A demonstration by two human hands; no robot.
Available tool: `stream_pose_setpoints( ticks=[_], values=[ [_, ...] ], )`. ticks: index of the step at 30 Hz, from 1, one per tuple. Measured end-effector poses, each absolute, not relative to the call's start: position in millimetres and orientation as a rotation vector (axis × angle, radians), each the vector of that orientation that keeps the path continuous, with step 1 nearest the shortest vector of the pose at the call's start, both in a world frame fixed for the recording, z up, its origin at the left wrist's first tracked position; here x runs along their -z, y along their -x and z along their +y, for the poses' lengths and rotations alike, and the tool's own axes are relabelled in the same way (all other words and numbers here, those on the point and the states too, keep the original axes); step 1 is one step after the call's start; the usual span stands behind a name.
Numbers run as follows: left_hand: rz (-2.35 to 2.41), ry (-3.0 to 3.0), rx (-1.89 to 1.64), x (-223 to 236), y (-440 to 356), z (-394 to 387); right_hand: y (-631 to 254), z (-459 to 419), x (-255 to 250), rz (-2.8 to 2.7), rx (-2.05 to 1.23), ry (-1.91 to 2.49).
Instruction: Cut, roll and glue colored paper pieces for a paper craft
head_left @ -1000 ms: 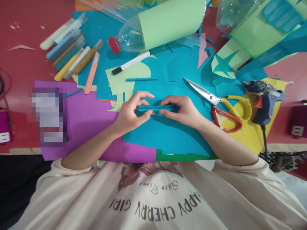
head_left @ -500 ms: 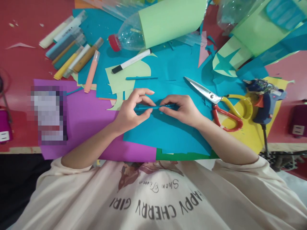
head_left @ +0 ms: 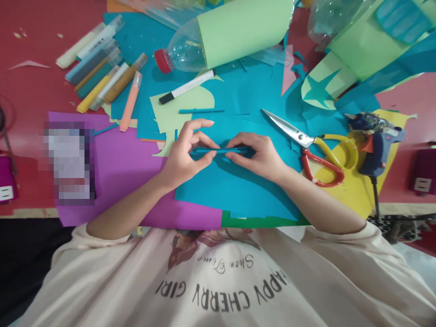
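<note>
Between my two hands a narrow blue paper strip (head_left: 221,150) runs level, close above the blue paper sheet (head_left: 235,190). My left hand (head_left: 187,152) pinches its left part between thumb and finger, with the index finger raised clear of it. My right hand (head_left: 259,152) pinches the right part, its fingers curled over that end. A similar thin blue paper roll (head_left: 201,111) lies just beyond, partly on a light green paper scrap (head_left: 172,111). A white marker with a black cap (head_left: 187,86) rests on the same scrap.
Open scissors (head_left: 303,141) and a glue gun (head_left: 379,150) lie to the right. A plastic bottle wrapped in green paper (head_left: 238,34) is at the back. Several markers (head_left: 98,63) sit at the left, above a purple sheet (head_left: 129,168) with a blurred rectangular object (head_left: 70,163) on it.
My hands have barely moved. The left index finger has lifted slightly, and the strip sits a touch higher and more level between my fingers.
</note>
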State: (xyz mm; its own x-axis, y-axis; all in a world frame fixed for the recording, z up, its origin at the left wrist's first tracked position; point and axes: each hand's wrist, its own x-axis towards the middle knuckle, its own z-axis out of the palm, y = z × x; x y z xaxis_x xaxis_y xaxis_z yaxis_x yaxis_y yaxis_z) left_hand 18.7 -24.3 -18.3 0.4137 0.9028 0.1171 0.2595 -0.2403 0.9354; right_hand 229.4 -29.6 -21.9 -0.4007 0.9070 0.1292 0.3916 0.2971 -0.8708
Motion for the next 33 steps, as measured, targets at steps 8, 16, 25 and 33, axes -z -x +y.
stream_pose_setpoints(
  ticks=[8, 16, 25, 33],
  values=[
    [1.014, -1.856, -0.732, 9.7, -18.2, -20.3, -228.1, -32.6, 18.0, -1.918, -1.023, 1.123],
    [0.963, -1.918, -0.814, 12.3, -18.1, -19.9, -228.2, -32.9, 18.4, -1.928, -1.015, 1.089],
    [1.0, -1.928, -0.78, 14.6, -17.3, -20.3, -228.2, -32.3, 17.1, -1.95, -1.001, 1.035],
    [0.964, -1.942, -0.834, 16.2, -17.3, -20.5, -228.5, -32.6, 19.5, -2.019, -0.917, 0.992]
  ],
)
